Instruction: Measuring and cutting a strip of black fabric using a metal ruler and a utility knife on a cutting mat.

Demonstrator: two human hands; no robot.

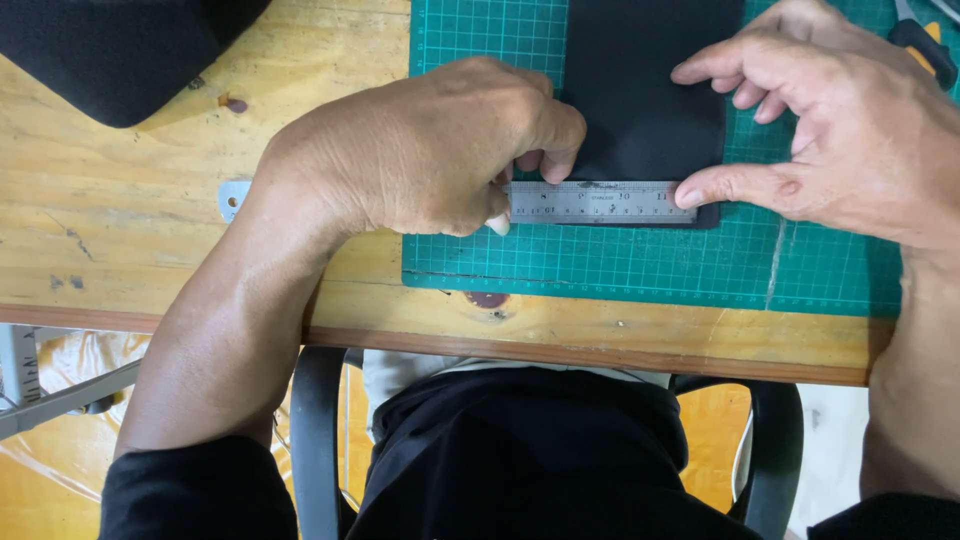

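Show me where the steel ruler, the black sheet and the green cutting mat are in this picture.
steel ruler (600,201), head view, middle of its bare marked face.
black sheet (645,90), head view, its uncovered centre above the ruler.
green cutting mat (600,270), head view, bare gridded strip below the ruler.

Ruler (600,202): brushed steel, satin sheen, engraved marks. Sheet (645,90) beneath it: black, matt, smooth, leather or similar; cannot tell which. Mat (640,265): green plastic, matt, printed with a pale grid, one light scratch near its right side. Table (120,200): raw pale wood, knotted, stained and scuffed, unvarnished. Pad (110,50) at top left: black, matt, fine cloth-like texture. Small bracket (232,198) on the table: dull metal.
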